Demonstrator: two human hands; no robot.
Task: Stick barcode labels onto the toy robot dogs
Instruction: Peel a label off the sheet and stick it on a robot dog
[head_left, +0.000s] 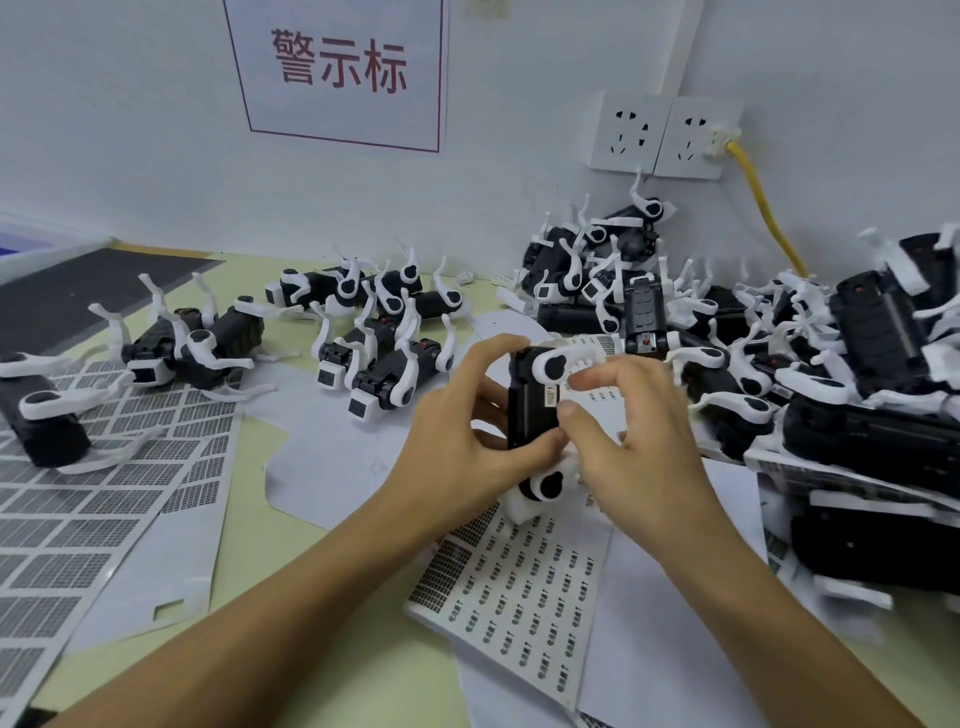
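left hand (457, 415) clamped round the black body of 1 toy robot dog (535, 400) held over the label sheet (519, 587), right hand (639, 415) pressing a barcode label (551, 397) on it; looks light, rigid, thin legs likely fragile, so grip the body

I am reaching both bare forearms in from the bottom edge, converging at centre. My left hand (457, 431) is curling its fingers and thumb in a grip. My right hand (639, 441) is pinching, thumb and forefinger tips bent inward.
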